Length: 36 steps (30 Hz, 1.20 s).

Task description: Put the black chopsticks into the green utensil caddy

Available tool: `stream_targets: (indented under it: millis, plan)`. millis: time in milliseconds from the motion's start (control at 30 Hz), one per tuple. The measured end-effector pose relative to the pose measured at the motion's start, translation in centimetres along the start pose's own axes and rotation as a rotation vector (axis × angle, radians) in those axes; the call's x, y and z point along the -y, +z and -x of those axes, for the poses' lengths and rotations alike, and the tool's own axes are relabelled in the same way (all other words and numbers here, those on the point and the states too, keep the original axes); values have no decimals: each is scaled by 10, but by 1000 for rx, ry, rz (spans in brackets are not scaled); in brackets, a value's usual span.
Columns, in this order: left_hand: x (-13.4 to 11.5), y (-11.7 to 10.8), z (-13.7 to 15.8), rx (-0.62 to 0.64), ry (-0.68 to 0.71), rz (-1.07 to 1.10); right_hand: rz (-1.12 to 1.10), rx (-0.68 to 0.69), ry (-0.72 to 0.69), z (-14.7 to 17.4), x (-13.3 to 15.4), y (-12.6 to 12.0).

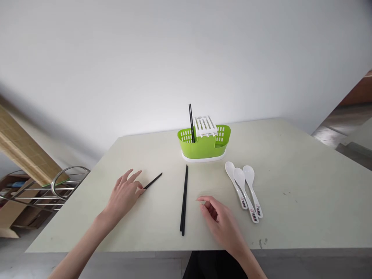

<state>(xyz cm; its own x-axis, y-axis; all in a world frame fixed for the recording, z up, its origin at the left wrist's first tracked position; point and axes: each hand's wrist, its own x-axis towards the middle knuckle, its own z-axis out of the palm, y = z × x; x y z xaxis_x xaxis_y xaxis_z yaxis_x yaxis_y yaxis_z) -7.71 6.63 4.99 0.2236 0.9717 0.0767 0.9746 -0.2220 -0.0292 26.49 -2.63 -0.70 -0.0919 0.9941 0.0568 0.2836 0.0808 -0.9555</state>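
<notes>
My left hand (124,195) pinches a black chopstick (153,181) between thumb and index finger, the other fingers raised; I cannot tell whether a second stick lies beside it. A pair of black chopsticks (184,201) rests on the table, pointing away from me. To the right of that pair hovers my right hand (217,221), its fingers loosely curled, thumb and index apart with nothing between them. Three white spoons (239,177) lie partly overlapping, right of my right hand. Another black pair stands upright in the left part of a green basket (203,150).
A white slotted rack (205,126) sits across the middle of the basket, near the wall (174,58). The pale table (290,186) ends close to my lap. Off its left edge are a metal rack (69,181), a leaning wooden board (26,145) and a cardboard box (26,205).
</notes>
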Motion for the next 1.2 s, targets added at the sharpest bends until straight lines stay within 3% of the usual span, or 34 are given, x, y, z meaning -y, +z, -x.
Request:
stream_targets:
  millis: [300, 467, 567, 733, 933, 1067, 1200]
  plan:
    - [-21, -8, -8, 46, 166, -64, -1, 21, -5, 0, 1, -2]
    - [-35, -20, -12, 42, 170, 70, -7, 21, -12, 1, 4, -5]
    - [-49, -37, -16, -79, 105, 314, 4, 16, -6, 1, 5, -5]
    - [-87, -57, -38, -269, -164, 1037, 12, 2, -22, -1, 3, -4]
    - [-130, -22, -61, -148, -325, 1648, -50, -49, -27, -4, 1, -3]
    - [-150, 0, -59, -39, -339, 1782, -198, -78, 15, -7, 2, -3]
    - [-161, 12, -53, -28, -333, 1818, -255, -76, 51, -7, 1, -3]
